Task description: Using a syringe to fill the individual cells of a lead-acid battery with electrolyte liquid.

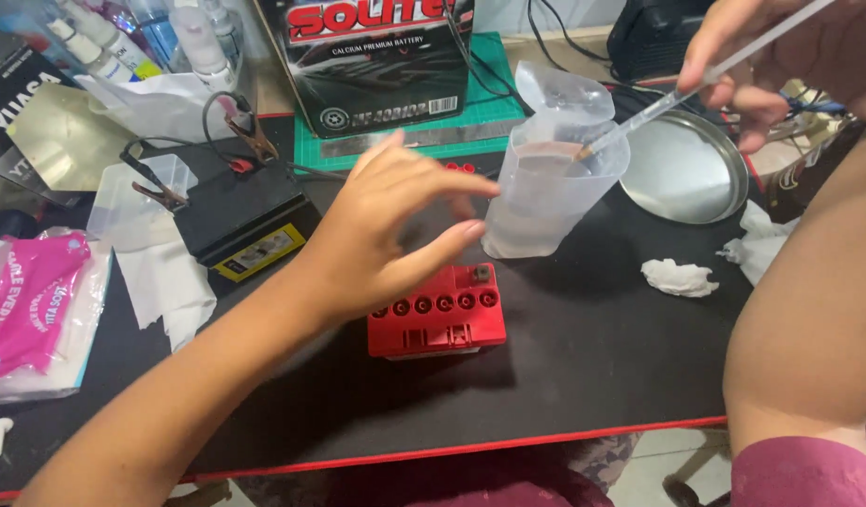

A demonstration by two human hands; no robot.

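The left hand (395, 235) is held nearest, fingers spread and gripping nothing, above a red battery (437, 324) and just beside a clear plastic container (550, 188). A thin pipette (696, 83) is pinched by the right hand (789, 56), its tip dipped into the container (liquid inside). A round metal tray (686, 174) lies behind on the black table (592, 366).

Left hand (395, 235): arm stretched forward, palm down, fingers spread and loose, gripping nothing. Right hand (789, 61): raised higher and farther out, forearm bent steeply, fingertips pinched together.
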